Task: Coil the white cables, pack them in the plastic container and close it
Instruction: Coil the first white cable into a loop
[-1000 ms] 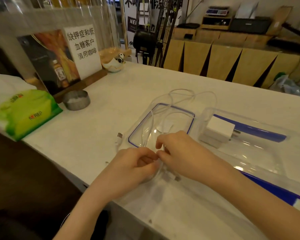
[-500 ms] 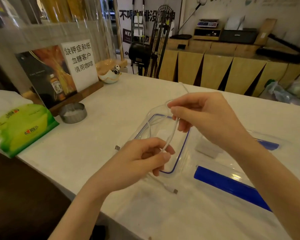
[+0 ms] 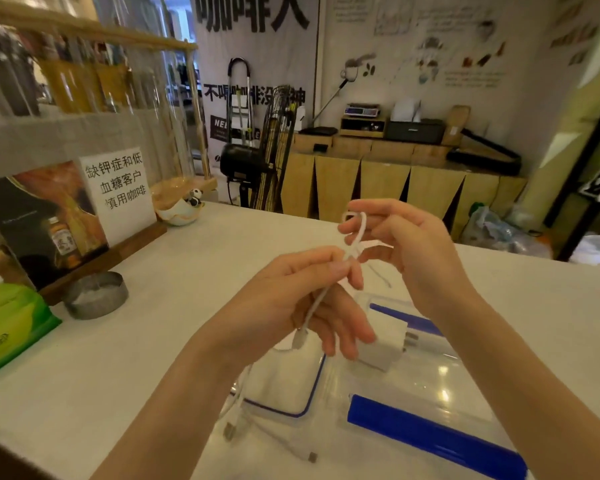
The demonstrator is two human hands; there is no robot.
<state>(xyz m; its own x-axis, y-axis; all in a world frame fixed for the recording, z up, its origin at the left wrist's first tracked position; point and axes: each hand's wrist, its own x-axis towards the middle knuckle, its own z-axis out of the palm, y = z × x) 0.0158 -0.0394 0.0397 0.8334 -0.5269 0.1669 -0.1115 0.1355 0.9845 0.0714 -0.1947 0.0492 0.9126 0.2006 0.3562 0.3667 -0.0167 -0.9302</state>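
Observation:
Both hands hold one white cable (image 3: 355, 237) raised above the counter. My left hand (image 3: 291, 303) pinches it near one end, and its plug (image 3: 298, 339) hangs below the fingers. My right hand (image 3: 406, 251) has the cable looped around its fingers. A second white cable (image 3: 257, 427) lies loose on the counter by the clear lid with a blue seal (image 3: 291, 393). The clear plastic container (image 3: 430, 386) with blue clips (image 3: 437, 436) holds a white charger block (image 3: 381, 348).
On the white counter (image 3: 153, 341) to the left are a green tissue pack (image 3: 11, 327), a small metal dish (image 3: 96, 294) and a sign stand with a menu card (image 3: 115, 192). The counter's front edge runs across the lower left.
Both hands have lifted the cable higher off the lid. My right hand now has it wound around its fingers, and the plug end dangles from my left hand.

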